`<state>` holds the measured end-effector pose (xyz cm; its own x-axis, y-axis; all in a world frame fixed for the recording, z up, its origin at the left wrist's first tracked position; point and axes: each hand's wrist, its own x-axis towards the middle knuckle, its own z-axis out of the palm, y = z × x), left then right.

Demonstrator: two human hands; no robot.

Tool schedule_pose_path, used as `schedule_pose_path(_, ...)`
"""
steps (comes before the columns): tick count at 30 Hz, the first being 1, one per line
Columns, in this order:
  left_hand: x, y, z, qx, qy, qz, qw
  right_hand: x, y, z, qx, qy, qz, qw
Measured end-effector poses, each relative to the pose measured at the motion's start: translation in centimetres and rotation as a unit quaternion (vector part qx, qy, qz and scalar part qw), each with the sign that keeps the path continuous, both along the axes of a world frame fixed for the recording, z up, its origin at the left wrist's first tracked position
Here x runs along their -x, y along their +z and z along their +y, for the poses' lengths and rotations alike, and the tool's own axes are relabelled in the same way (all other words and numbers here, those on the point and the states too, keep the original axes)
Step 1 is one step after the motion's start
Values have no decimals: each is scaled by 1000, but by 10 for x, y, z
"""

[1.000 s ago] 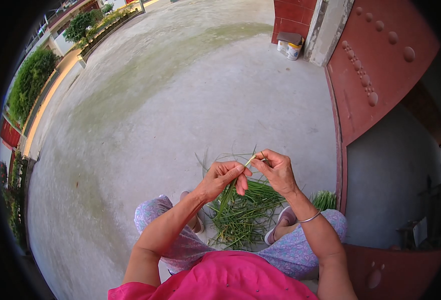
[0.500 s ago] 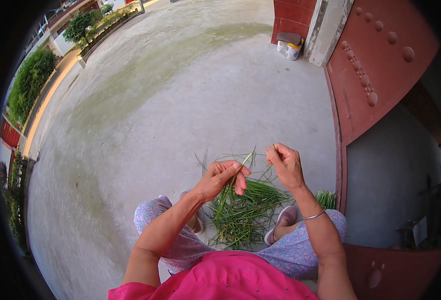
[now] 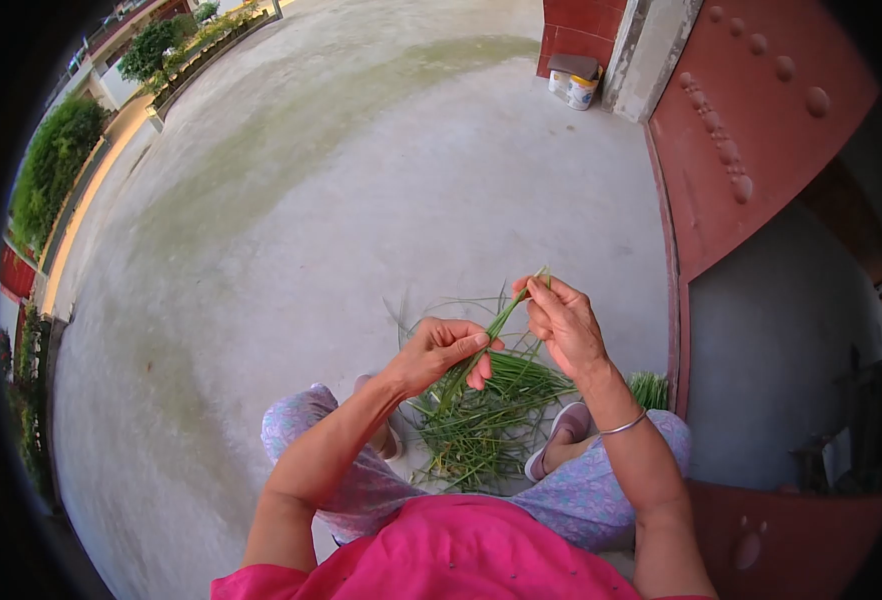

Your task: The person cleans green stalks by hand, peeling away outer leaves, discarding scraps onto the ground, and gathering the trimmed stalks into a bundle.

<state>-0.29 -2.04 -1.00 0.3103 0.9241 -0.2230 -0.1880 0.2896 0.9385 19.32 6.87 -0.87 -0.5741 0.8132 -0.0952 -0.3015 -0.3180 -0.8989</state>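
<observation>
My left hand [image 3: 449, 352] is closed round a small bunch of long green chives [image 3: 504, 317], whose leaves trail down toward the ground. The pale ends of the bunch rise up to the right, where my right hand [image 3: 567, 325] pinches them between thumb and fingers. Below both hands, a loose pile of chives [image 3: 476, 440] lies on the concrete between my feet. Stray blades are scattered at the pile's far edge. A neater bundle of chives [image 3: 649, 390] stands beside my right knee, partly hidden by the leg and arm.
A red metal door [image 3: 751, 140] with raised round studs stands open on the right. By the pillar at the back sits a white bucket [image 3: 581, 92] next to a dark-topped container. The grey concrete ground [image 3: 361, 230] stretches ahead, with shrubs [image 3: 61, 170] along the left.
My right hand has come to the bunch and now grips its pale tips; before, it was apart from them. My left hand keeps its hold in nearly the same place.
</observation>
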Motion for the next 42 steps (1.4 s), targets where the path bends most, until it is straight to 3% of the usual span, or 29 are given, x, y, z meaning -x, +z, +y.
schedule_pose_path(3,1,1,0,4,-31,12,999,-16,10,19,37,-116,64,991)
schedule_pose_path(15,20,7,2,15,-33,63,997,-99,3,77,49,-324,192,925)
schedule_pose_path(29,31,17,5,12,32,78,996,-128,13,83,78,-258,250,930)
schedule_pose_path(42,45,12,8,-20,89,144,985,-149,9,89,148,-253,337,895)
